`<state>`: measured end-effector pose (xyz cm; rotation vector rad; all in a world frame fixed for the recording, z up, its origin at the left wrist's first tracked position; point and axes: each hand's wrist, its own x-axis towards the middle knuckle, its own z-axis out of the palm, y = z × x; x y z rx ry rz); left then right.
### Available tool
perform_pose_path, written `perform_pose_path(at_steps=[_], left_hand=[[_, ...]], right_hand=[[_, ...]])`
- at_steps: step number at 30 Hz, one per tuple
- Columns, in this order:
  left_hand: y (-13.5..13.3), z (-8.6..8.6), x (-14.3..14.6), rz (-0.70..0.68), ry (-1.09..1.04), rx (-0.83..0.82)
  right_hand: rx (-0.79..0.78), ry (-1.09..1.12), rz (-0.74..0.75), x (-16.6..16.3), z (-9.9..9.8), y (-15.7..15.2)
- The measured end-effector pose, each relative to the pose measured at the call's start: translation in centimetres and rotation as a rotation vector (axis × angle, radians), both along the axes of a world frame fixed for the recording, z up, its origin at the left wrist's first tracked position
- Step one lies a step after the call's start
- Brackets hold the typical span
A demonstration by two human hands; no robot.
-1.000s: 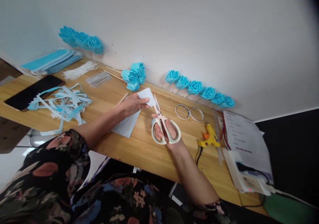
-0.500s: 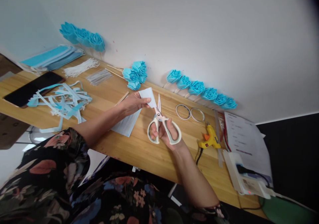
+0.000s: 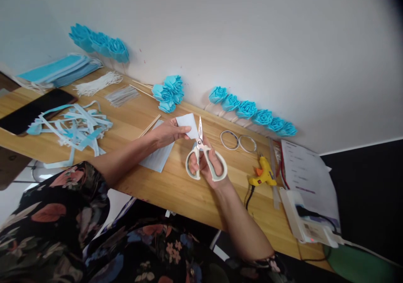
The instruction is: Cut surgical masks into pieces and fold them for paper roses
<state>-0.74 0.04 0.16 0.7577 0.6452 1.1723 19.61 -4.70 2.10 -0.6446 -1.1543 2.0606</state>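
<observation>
Between thumb and fingers, my left hand [image 3: 171, 132] pinches a small pale-blue piece of mask fabric [image 3: 189, 124] above the table. My right hand [image 3: 210, 165] has its thumb and fingers through the handles of white-handled scissors [image 3: 199, 145]. The blades point away from me and stand a little apart, right at the fabric's lower right edge. A bit of pale blue shows behind the scissors by my right fingers. Beneath my left wrist lies a larger pale sheet [image 3: 162, 157], partly covered by my forearm, with thin wooden sticks [image 3: 150, 125] beside it.
Blue fabric flowers [image 3: 247, 108] line the wall, and more [image 3: 168, 93] lie mid-table. At left are cut strips [image 3: 75, 125], a phone [image 3: 34, 106], masks [image 3: 61, 69], white cords [image 3: 98, 83] and thin wires [image 3: 121, 95]. At right are tape rings [image 3: 229, 140], a yellow glue gun [image 3: 262, 172] and a power strip [image 3: 297, 216].
The view has shifted slightly, so the table things sit a little further left. The fabric piece looks turned slightly flatter to me, still by the scissor blades. Both hands keep their grip.
</observation>
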Motion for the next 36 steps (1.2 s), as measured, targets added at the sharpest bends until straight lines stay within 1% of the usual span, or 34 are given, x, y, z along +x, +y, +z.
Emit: perform_pose_path(at_steps=[4, 12, 16, 20, 24, 29, 32, 36], left_hand=[[0.0, 0.2, 0.0, 0.005, -0.016, 0.000], [0.2, -0.1, 0.0, 0.020, -0.015, 0.014], [0.3, -0.1, 0.0, 0.022, -0.017, 0.010], [0.3, -0.1, 0.0, 0.039, -0.015, -0.005], [0.4, -0.4, 0.0, 0.055, -0.014, -0.038], [0.3, -0.8, 0.0, 0.086, 0.018, -0.046], [0.1, -0.7, 0.2, 0.054, 0.057, 0.006], [-0.5, -0.4, 0.6, -0.030, 0.112, 0.064]], right_hand=[[0.003, 0.027, -0.042, -0.1, -0.3, 0.0], [-0.004, 0.042, -0.052, 0.1, -1.0, 0.1], [-0.007, 0.055, -0.064, -0.1, -0.9, 0.1], [-0.013, 0.023, -0.077, -0.2, -0.7, 0.1], [-0.028, 0.004, -0.056, -0.1, -1.1, 0.3], [0.022, -0.006, 0.001, 0.2, -1.3, 0.4], [0.025, 0.011, 0.036, 0.3, -1.1, 0.3], [0.028, 0.023, 0.021, 0.3, -0.8, 0.2]])
